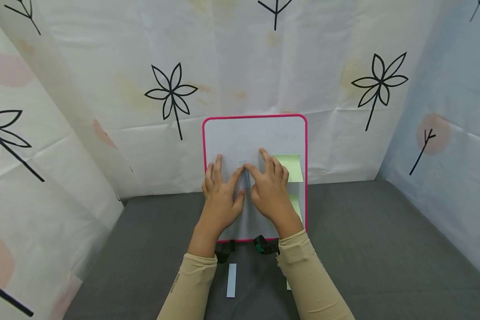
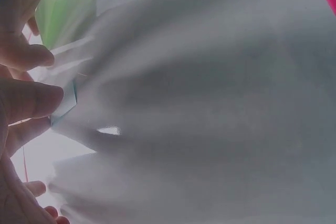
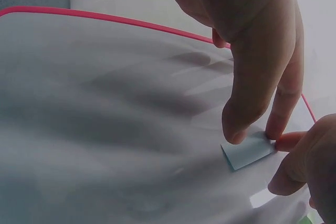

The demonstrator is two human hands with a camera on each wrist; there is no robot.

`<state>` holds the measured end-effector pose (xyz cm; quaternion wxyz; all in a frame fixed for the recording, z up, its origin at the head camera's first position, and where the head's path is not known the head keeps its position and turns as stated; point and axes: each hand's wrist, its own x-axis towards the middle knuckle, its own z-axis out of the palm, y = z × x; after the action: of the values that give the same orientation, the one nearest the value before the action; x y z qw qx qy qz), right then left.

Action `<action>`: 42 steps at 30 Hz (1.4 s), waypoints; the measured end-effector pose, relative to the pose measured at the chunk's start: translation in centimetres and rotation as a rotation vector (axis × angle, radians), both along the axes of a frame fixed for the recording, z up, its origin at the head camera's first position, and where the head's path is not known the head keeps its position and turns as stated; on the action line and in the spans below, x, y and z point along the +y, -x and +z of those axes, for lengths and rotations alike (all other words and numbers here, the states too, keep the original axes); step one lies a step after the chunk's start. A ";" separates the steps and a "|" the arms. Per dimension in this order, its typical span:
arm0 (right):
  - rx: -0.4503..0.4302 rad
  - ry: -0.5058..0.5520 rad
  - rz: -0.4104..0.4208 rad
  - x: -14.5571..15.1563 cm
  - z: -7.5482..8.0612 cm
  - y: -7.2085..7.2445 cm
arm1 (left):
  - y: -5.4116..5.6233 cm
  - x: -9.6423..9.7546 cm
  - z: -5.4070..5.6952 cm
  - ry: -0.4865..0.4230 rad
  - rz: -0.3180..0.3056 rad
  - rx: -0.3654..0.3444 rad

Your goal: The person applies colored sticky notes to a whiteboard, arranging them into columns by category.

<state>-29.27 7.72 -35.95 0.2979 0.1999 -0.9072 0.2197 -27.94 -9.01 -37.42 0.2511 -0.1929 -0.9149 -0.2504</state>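
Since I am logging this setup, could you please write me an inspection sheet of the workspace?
Surface: dark grey tabletop.
Job's things: pink-rimmed whiteboard; blue strip on it; two green notes on its right side.
Clutter: loose pale strip on the tabletop; a pale green edge, mostly hidden by the right sleeve.
Hands: left hand and right hand, index fingertips at the blue strip's upper end.
Cables: nothing seen for certain.
Surroundings: plant-patterned white cloth.

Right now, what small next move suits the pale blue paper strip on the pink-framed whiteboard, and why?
Perhaps the right hand should slide its index fingertip down the pale blue strip, pressing it to the whiteboard: both index fingertips sit near the strip's top, its lower part visible below them.
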 end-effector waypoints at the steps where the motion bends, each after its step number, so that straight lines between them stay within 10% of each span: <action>1: -0.003 0.000 0.000 0.0 0.0 0.0 | 0.0 0.0 0.0 -0.005 -0.003 0.002; 42: -0.040 -0.043 -0.016 -0.4 -0.1 -0.2 | 0.2 -0.4 -0.3 0.010 0.021 0.028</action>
<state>-29.05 7.36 -36.02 0.2770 0.1946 -0.9191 0.2016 -28.13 -9.38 -37.76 0.2654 -0.1879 -0.9146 -0.2402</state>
